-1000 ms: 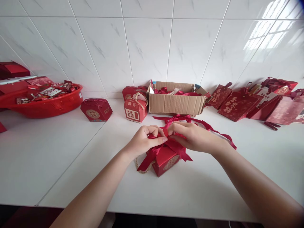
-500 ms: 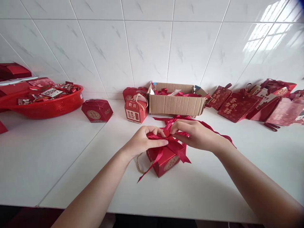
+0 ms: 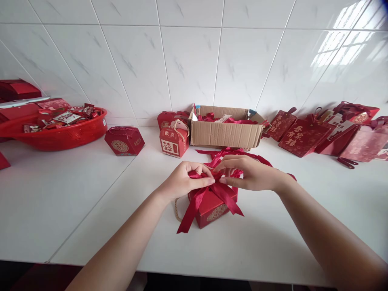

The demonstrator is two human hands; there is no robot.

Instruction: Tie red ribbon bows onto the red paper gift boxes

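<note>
A red gift box [image 3: 209, 206] with a round gold pattern sits on the white table, a red ribbon [image 3: 226, 198] bunched in a bow on its top. My left hand [image 3: 194, 178] pinches the ribbon between thumb and curled fingers at the left of the knot. At the knot's right side, my right hand [image 3: 239, 171] has its thumb and fingertips closed on the ribbon. Two ribbon tails hang over the front of the box, and a twisted cord [image 3: 176, 211] lies at its left. The fingers partly cover the knot.
Behind stand a cardboard box [image 3: 224, 133] of red ribbon and a small red box [image 3: 174, 141]. A hexagonal red box [image 3: 125, 141] and a red basket [image 3: 66, 135] of sweets are left. Red bags [image 3: 304, 135] lean at the right.
My right hand's fingers have shifted slightly, with the thumb now lower against the knot. The left ribbon tail has turned and shows its flat, wider side. My left hand has barely moved.
</note>
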